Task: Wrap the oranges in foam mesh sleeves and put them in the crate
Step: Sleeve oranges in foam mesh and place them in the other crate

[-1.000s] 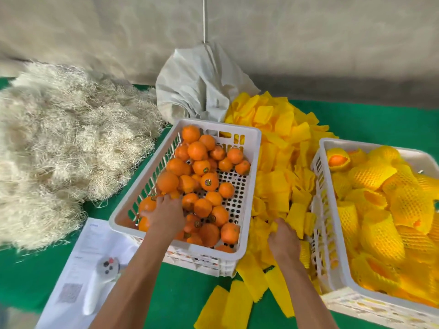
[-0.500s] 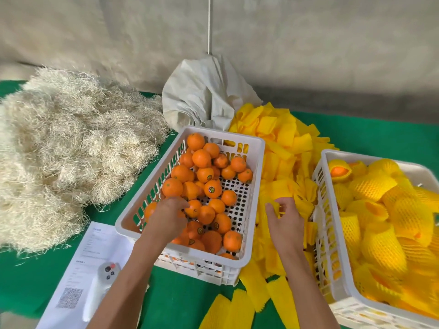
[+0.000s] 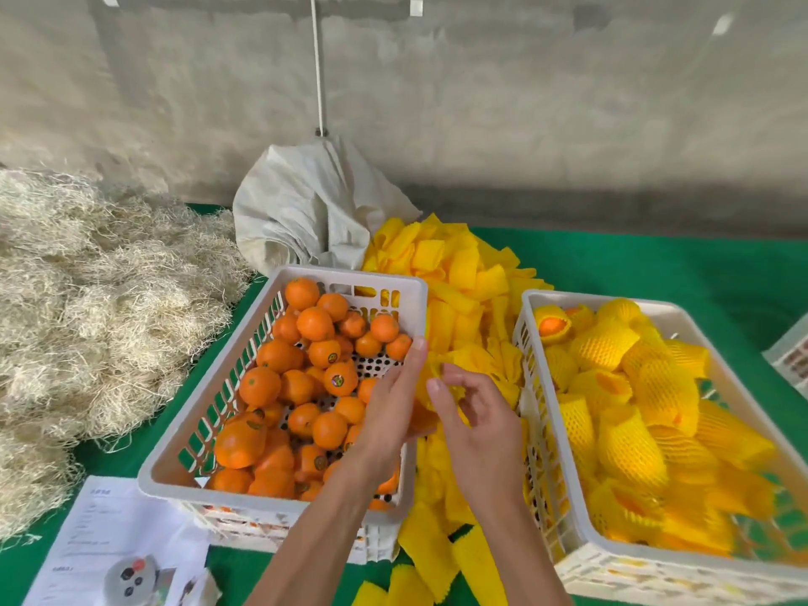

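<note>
Oranges [image 3: 315, 378] are sitting just left of both hands; the left hand [image 3: 391, 413] is cupping something orange, the right hand [image 3: 476, 424] is pinching a yellow sleeve [image 3: 454, 365].

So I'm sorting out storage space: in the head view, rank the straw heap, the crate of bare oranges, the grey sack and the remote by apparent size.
1. Straw heap, cut off at the left edge
2. Crate of bare oranges
3. Grey sack, farther back, so its rank below the crate is unsure
4. Remote

Fruit-packing shed: orange crates [image 3: 280, 487], straw [image 3: 87, 308], tarpaulin wall [image 3: 524, 102].
</note>
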Motion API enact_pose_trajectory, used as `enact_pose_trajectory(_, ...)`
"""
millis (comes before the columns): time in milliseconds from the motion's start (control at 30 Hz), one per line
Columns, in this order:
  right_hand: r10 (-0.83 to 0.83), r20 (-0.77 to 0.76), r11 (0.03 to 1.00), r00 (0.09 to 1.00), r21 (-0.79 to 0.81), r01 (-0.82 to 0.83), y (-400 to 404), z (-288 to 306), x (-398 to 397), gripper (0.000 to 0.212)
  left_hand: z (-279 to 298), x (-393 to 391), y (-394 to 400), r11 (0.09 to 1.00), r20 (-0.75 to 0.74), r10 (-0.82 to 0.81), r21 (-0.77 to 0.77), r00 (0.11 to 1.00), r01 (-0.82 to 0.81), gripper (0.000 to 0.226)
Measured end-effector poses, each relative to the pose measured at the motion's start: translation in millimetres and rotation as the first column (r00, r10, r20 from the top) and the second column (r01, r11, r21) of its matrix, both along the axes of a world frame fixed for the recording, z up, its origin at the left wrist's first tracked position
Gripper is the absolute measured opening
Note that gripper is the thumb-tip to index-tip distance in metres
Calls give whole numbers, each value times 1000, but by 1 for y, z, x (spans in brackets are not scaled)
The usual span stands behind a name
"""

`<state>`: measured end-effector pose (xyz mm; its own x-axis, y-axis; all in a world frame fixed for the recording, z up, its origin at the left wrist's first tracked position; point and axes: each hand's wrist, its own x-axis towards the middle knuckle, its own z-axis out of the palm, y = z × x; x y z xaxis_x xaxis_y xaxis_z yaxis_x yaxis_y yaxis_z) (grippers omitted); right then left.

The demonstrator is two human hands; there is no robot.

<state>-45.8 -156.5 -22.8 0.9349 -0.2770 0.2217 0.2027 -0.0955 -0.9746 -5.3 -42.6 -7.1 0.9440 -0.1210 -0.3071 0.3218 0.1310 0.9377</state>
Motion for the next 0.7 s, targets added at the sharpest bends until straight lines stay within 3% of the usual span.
enact_pose_trajectory(100,-48,-32,991,998,122,52,-15,-3,-3,16,-6,-7,-13,999,15,29,-30,999,-29,69)
enact_pose_trajectory(300,-63,-136,997,989,-58,56,-31,-8,-10,28,-18,-15,-19,999,108,-27,-36,994,31,68)
enact_pose_trajectory(533,-144,-79,983,986,-126,133,-23,-7,-13,19,-29,-16,-23,992,112,129,-16,985,-128,78)
enact_pose_trajectory(633,-90,-162,993,983,60,100,-21,-10,-11,22,-34,-12,-20,987,89,162,-16,983,-161,68)
enact_pose_trajectory(700,65,-244,897,967,438,51,-20,-9,-10,23,-38,-11,-18,982,71,186,-60,980,-182,57)
